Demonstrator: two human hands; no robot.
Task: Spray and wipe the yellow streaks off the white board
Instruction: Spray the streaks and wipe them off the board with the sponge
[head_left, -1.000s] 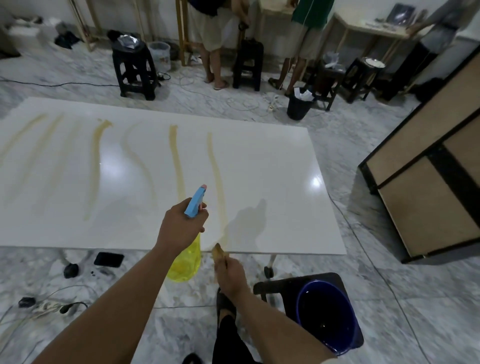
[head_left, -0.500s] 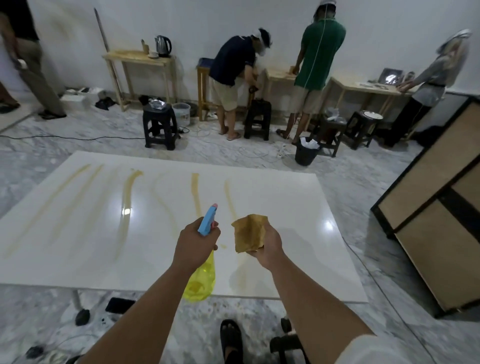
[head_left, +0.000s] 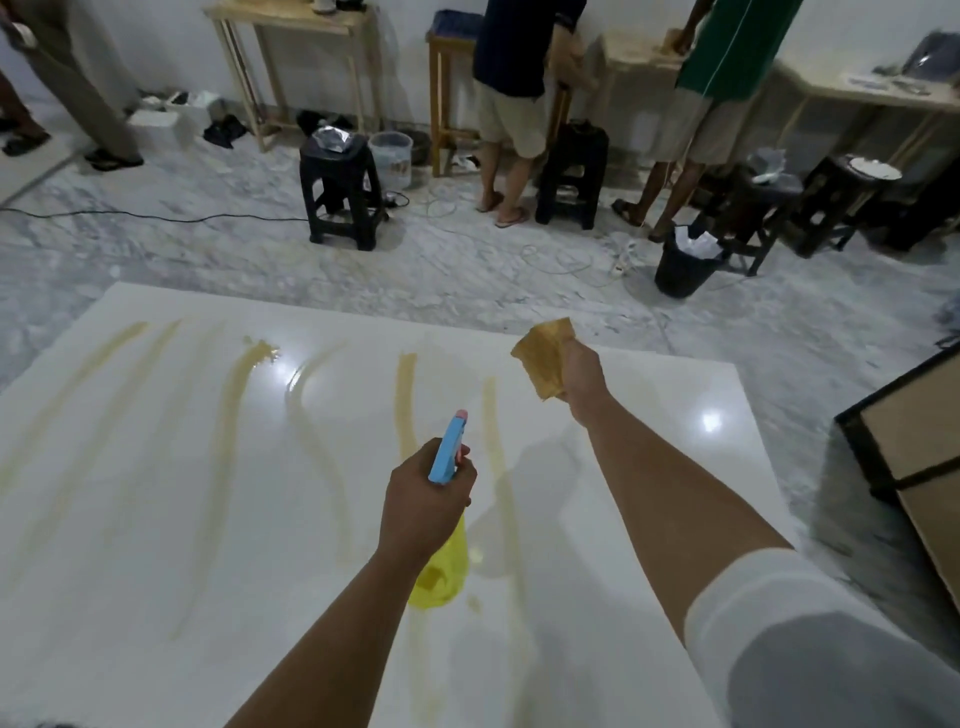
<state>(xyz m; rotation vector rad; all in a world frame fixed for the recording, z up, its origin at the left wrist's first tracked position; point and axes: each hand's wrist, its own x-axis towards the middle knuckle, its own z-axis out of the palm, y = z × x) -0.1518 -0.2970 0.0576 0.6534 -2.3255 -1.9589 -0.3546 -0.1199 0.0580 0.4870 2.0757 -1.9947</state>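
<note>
Both hands were seen raised over the white board (head_left: 156, 519). The left hand (head_left: 423, 506) was wrapped around the neck of a spray bottle (head_left: 441, 564), whose blue trigger head (head_left: 448, 449) was pointed away from the person and whose yellow body was hung below the fist, above the near middle of the board. The right hand (head_left: 584, 374) was stretched further out, toward the far edge of the board, and a crumpled yellowish cloth (head_left: 543, 356) was pinched in its fingers; whether the cloth was touching the surface could not be told. A white sleeve (head_left: 810, 639) was seen on the right upper arm.

The board was laid flat and glossy, with ceiling light reflected on it in two bright spots. Yellow streaks (head_left: 228, 431) were run lengthwise across it, several to the left of the bottle and two just beyond its nozzle, between the hands.

Beyond the board, a marble floor (head_left: 467, 265) was crossed by cables. A black stool (head_left: 343, 197) was stood near a clear bucket (head_left: 390, 156), and a black bin (head_left: 683, 265) with white paper was placed further right. Several people were stood at wooden desks (head_left: 291, 21) along the far wall. A dark-framed wooden cabinet (head_left: 909, 467) was cut off at the right edge.
</note>
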